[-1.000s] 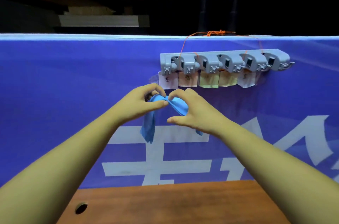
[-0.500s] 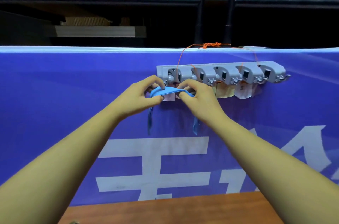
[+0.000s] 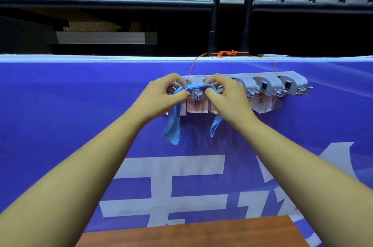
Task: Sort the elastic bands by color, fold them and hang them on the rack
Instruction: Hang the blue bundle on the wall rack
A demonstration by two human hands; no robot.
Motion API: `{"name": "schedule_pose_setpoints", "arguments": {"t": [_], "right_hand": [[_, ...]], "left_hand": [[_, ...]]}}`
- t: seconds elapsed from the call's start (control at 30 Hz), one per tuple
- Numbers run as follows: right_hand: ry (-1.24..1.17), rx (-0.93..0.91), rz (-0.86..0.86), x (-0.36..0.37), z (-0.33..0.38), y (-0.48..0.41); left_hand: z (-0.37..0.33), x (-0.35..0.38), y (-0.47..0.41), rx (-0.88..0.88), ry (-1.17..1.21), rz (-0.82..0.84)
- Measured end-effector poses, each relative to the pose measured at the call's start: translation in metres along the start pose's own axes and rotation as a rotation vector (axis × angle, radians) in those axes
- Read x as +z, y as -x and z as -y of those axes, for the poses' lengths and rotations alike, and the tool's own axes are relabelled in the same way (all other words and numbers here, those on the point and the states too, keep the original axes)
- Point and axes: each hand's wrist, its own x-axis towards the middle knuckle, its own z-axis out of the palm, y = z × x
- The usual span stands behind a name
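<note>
Blue elastic band: long axis crosswise, pinched by fingers of left hand and right hand, just above rack hook.

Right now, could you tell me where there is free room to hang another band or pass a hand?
Free: the bare hooks at the rack's right end, beyond the right hand, and the wooden tabletop strip below the banner. Crowded: the rack's left end, where it and the left hand stretch the blue band over a hook.

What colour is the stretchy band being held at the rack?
Light blue. The band shows best in the head view.
</note>
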Motion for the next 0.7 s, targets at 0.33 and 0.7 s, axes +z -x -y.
{"name": "schedule_pose_setpoints", "arguments": {"t": [0.33,0.7], "right_hand": [[0.022,0.031,-0.058,-0.080,-0.025,-0.009],[0.153,0.116,-0.105,-0.158,-0.088,-0.006]], "left_hand": [[-0.050,0.058,-0.036,0.044,0.022,0.033],[-0.087,0.154,-0.070,0.048,-0.002,0.060]]}}
